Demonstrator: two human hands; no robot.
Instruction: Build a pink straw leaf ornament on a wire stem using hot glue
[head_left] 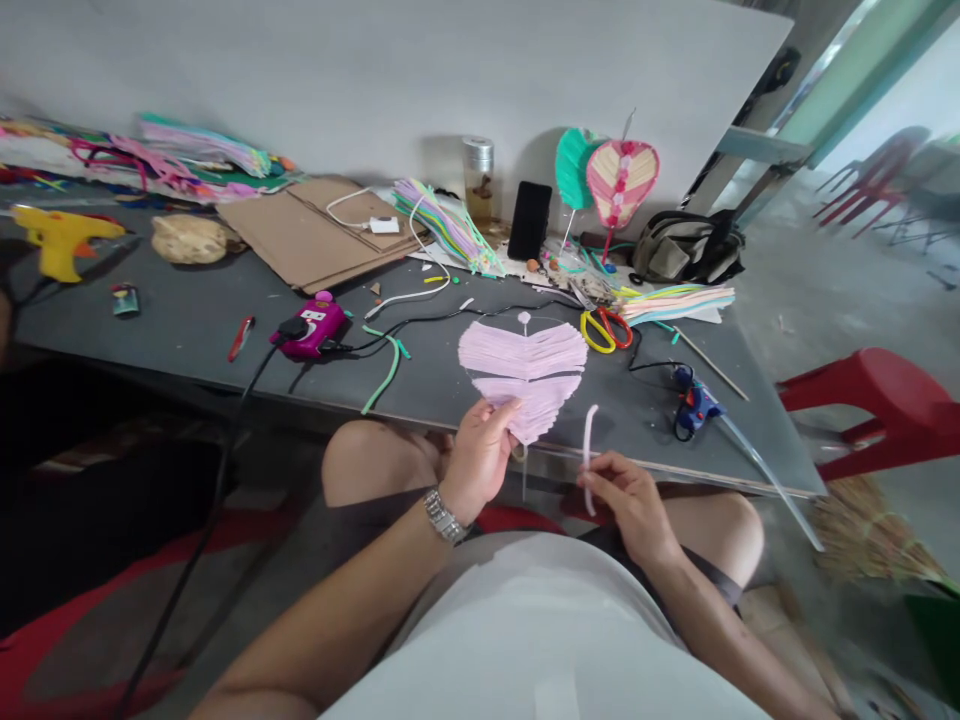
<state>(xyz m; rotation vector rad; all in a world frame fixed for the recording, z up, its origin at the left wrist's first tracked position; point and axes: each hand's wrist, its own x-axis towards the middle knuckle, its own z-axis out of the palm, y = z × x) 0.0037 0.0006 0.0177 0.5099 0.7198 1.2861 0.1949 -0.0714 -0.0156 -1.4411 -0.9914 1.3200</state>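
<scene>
My left hand (480,455), with a metal watch on its wrist, grips the lower part of a pink heart-shaped fan (523,365) between thumb and fingers. The fan is made of pale strips on a thin wire frame, and a dark gap crosses its middle. To the right, my right hand (622,495) pinches a short pale pink strip (589,440) that stands nearly upright. The strip and the fan are apart. Both hands are at the table's front edge.
On the grey table (420,380) lie scissors (606,328), a blue glue gun (697,405), a purple power socket (319,325), a yellow glue gun (64,240), cardboard (315,225) and a phone (530,220). Finished fans (622,180) stand behind. Black cables cross the tabletop.
</scene>
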